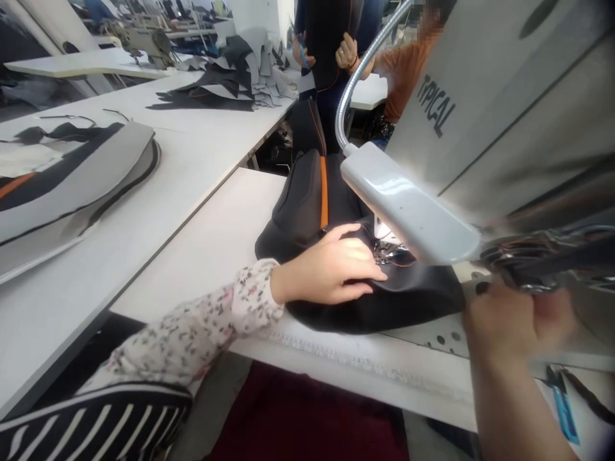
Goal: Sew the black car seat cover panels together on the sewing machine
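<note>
My left hand (331, 264) lies flat, fingers stretched out, on a dark fabric piece (307, 205) with an orange stripe (323, 192), pressing it down beside the needle area (390, 251) of a grey sewing machine (504, 109). My right hand (516, 320) is blurred at the machine's right side, under its metal parts; its fingers cannot be made out. A white gooseneck lamp (408, 205) hangs over the fabric and hides part of the needle area.
A long white table (192, 147) on the left carries stacked grey and black cut pieces (72, 179) and a far pile of pieces (240, 70). Other people stand and sit behind the machine (346, 51). Blue scissors (560, 403) lie at the lower right.
</note>
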`<action>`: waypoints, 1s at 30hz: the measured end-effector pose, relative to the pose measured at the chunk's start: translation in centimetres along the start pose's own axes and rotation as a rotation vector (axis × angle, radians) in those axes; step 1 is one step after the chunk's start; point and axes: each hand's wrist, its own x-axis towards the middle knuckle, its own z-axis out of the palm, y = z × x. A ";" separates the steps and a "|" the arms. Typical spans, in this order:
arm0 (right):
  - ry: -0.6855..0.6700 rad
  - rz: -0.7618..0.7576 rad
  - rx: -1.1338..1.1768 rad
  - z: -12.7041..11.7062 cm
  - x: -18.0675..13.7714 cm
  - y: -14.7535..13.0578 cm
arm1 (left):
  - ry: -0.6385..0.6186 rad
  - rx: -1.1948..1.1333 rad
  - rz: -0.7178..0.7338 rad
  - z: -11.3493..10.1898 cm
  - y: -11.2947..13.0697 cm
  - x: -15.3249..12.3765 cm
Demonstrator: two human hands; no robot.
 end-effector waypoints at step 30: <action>-0.409 -0.235 -0.396 2.6 0.7 -2.4 | 0.367 0.103 -0.301 6.1 2.9 -2.1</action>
